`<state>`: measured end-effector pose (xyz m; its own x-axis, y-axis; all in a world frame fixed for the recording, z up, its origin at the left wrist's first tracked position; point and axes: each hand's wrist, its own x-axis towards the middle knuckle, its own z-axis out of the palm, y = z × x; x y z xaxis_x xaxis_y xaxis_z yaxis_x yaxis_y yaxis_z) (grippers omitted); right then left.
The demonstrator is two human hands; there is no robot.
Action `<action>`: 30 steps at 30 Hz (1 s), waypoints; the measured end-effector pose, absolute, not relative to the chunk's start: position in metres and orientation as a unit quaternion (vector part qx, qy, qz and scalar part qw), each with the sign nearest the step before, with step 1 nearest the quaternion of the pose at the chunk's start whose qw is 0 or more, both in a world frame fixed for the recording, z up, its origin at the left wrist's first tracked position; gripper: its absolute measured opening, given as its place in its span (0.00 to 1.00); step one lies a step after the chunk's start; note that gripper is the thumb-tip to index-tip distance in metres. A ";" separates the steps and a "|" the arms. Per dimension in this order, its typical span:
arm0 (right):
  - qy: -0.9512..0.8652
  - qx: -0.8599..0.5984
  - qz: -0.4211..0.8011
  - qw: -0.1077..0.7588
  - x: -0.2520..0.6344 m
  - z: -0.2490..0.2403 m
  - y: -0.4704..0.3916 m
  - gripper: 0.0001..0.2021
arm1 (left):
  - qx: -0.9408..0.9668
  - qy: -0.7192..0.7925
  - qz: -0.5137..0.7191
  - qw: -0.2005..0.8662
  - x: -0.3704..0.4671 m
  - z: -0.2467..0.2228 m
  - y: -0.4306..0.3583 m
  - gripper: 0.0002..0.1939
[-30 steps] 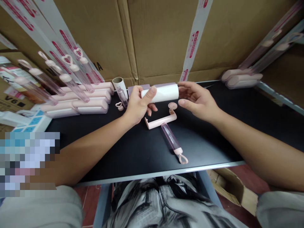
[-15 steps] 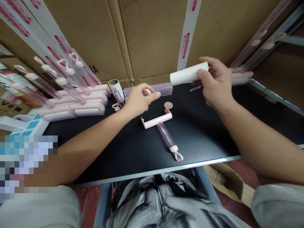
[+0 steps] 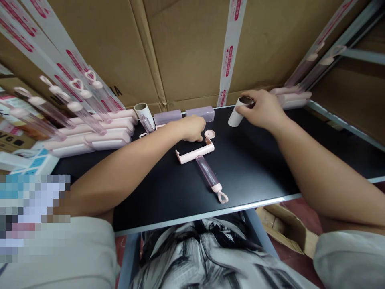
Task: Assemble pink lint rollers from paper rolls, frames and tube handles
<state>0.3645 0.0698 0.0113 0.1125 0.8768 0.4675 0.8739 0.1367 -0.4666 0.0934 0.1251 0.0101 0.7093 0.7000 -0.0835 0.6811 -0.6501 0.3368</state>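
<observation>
A light pink plastic roller frame (image 3: 195, 153) lies on the flat black table (image 3: 246, 168). Its see-through purple handle (image 3: 208, 171) points toward the person and ends in a pink heart-shaped loop (image 3: 223, 197). A round, flat pink plastic cap (image 3: 209, 134) is just past the far end of the pink frame.

The right hand (image 3: 261, 110) is past the pink frame and to its right. Its thumb and fingers grip the top of a white tube-shaped roll with a brown inside (image 3: 236, 116). The bottom of this roll looks to be on the table.

The left hand (image 3: 195, 127) is just behind the pink frame, near the round cap. Its fingers are bent down, and I cannot tell if they hold anything.

Farther behind the pink frame are two see-through purple plastic boxes (image 3: 200, 113). To the left of the frame, past the boxes, is another white roll (image 3: 141, 109). Farther left of the frame is a pile of pink rollers with tall purple handles (image 3: 90, 136).
</observation>
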 end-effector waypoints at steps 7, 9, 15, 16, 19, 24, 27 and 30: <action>-0.678 -0.638 0.002 0.365 0.365 0.012 0.067 0.20 | 0.911 0.362 0.046 0.191 0.082 0.012 0.113 0.16; -0.674 -0.628 0.004 0.389 0.364 0.014 0.065 0.19 | 0.919 0.353 0.044 0.168 0.077 0.013 0.110 0.13; -0.666 -0.558 -0.013 0.495 0.338 0.026 0.037 0.13 | 0.904 0.407 0.060 0.119 0.070 0.035 0.082 0.08; -0.679 -0.546 0.005 0.490 0.330 0.027 0.030 0.12 | 0.901 0.420 0.046 0.103 0.069 0.041 0.073 0.09; -0.730 -0.522 0.069 0.436 0.308 0.028 0.011 0.17 | 0.909 0.387 -0.083 0.133 0.067 0.054 0.042 0.23; -0.795 -0.463 0.261 0.293 0.290 0.022 0.002 0.29 | 0.898 0.407 -0.033 0.166 0.059 0.052 0.024 0.19; -0.771 -0.439 0.396 0.238 0.287 0.017 0.004 0.31 | 0.862 0.449 0.128 0.198 0.054 0.049 0.033 0.14; -0.737 -0.424 0.467 0.244 0.288 0.015 0.006 0.28 | 0.785 0.433 0.274 0.349 0.050 0.051 0.042 0.10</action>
